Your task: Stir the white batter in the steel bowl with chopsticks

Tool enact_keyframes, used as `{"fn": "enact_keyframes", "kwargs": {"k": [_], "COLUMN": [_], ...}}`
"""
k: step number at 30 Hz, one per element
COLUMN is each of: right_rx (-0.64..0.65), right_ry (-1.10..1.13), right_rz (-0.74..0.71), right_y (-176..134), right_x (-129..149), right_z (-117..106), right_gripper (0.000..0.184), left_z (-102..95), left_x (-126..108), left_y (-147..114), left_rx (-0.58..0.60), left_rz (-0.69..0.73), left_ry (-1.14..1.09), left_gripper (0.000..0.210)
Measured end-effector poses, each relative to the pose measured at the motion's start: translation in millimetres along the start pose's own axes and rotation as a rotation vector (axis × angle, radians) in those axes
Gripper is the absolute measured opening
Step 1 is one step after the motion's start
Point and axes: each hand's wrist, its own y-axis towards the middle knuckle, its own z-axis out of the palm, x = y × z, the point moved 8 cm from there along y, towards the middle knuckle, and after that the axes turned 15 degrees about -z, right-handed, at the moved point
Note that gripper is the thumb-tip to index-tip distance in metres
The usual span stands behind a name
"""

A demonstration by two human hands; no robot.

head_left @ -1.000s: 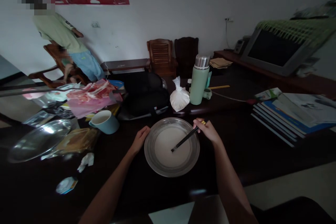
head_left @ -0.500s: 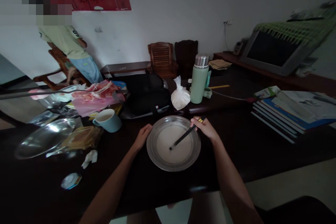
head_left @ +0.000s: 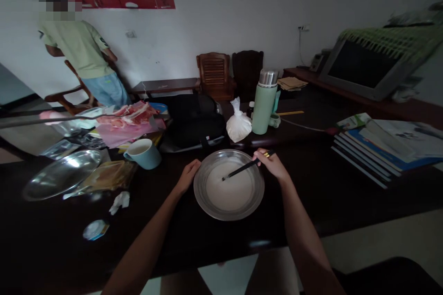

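A round metal basin [head_left: 204,203] stands on the dark table in front of me, with a milky white liquid [head_left: 230,196] in it. My left hand [head_left: 188,174] grips the basin's left rim. In my right hand [head_left: 270,162], above the right rim, is a pair of black chopsticks [head_left: 242,168] with gold bands near the upper end. They slant down to the left, and their tips are in the liquid. Behind the basin sits a knotted clear plastic bag of white powder [head_left: 238,126], with a green thermos [head_left: 265,108] to its right.
Left of the basin are a blue mug [head_left: 147,159], a shiny metal tray [head_left: 38,189], a brown packet [head_left: 107,176] and crumpled tissue [head_left: 120,202]. A black bag [head_left: 194,122] lies behind. Stacked books [head_left: 377,156] are on the right. A person [head_left: 79,50] stands at the far left.
The chopstick tips have moved a little left and away from me through the liquid. My left hand remains at the rim. The person in the background has shifted left and stands straighter.
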Motion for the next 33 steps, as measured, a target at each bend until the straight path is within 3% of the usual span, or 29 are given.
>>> {"fn": "enact_keyframes", "kwargs": {"k": [4, 10, 12, 17, 23, 25, 30, 33], "right_rx": [-0.19, 0.027, 0.002, -0.2, 0.068, 0.04, -0.2, -0.073], "right_ry": [-0.056, 0.018, 0.007, -0.052, 0.034, 0.033, -0.017, 0.024], "right_rz": [0.024, 0.022, 0.01, 0.02, 0.032, 0.034, 0.035, 0.041], "right_y": [-3, -1, -1, -6, -1, 0, -5, -5], "right_x": [-6, 2, 3, -2, 1, 0, -2, 0], "right_z": [-25, 4, 2, -30, 7, 6, -30, -17], "right_gripper": [0.055, 0.053, 0.051, 0.053, 0.052, 0.051, 0.053, 0.053], "left_z": [-0.3, 0.9, 1.2, 1.4, -0.4, -0.1, -0.8, 0.0], "left_x": [-1, -3, -3, -4, -3, -3, -5, -5], "left_y": [-1, 0, 0, -2, -3, -2, -1, -1], "left_rx": [-0.005, 0.01, 0.013, 0.014, -0.012, -0.004, -0.006, -0.001], "left_rz": [0.005, 0.015, 0.009, -0.003, -0.001, -0.003, 0.008, -0.004], "left_ry": [0.004, 0.001, -0.004, 0.0, -0.007, -0.001, 0.019, 0.02], "left_gripper": [0.06, 0.06, 0.06, 0.059, 0.057, 0.057, 0.056, 0.056]}}
